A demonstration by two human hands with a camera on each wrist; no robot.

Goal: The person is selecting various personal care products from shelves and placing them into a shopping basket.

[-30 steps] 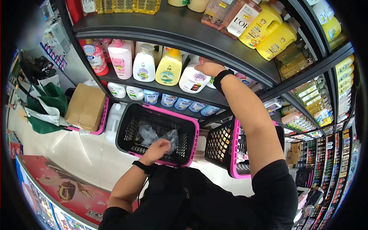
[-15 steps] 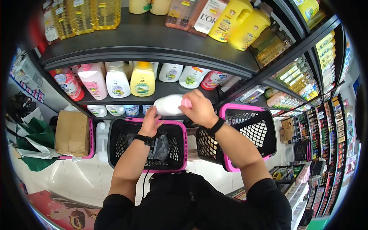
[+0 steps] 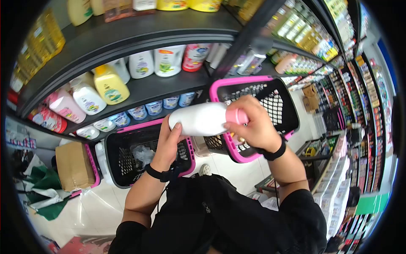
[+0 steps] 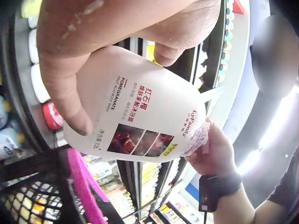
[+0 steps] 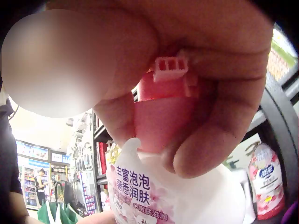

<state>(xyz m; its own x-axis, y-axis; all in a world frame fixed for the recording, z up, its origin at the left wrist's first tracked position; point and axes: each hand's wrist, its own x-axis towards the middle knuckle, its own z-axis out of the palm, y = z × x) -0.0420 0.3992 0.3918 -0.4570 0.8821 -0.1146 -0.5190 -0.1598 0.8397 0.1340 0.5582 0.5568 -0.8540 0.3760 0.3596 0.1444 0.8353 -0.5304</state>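
A white body wash bottle (image 3: 198,119) lies sideways in front of the body, its pink cap (image 3: 237,116) to the right. The right hand (image 3: 253,122) grips the cap, fingers curled round it; the right wrist view shows the pink pump top (image 5: 166,112) between thumb and fingers. At the bottle's base, the left hand (image 3: 167,146) holds it, thumb on the near side. Red pomegranate pictures and lettering show on the bottle's label (image 4: 140,140) in the left wrist view.
Shelves (image 3: 148,91) of bottles stand in front. Below are a black basket with a pink rim (image 3: 192,158) holding a crumpled clear bag (image 3: 144,154), a second such basket (image 3: 292,106) to the right, and a cardboard box (image 3: 74,165) at left.
The right hand has taken the white bottle off the shelf and brought it nearer the body. The left hand has risen from over the basket to the bottle's base. The head view has turned right.
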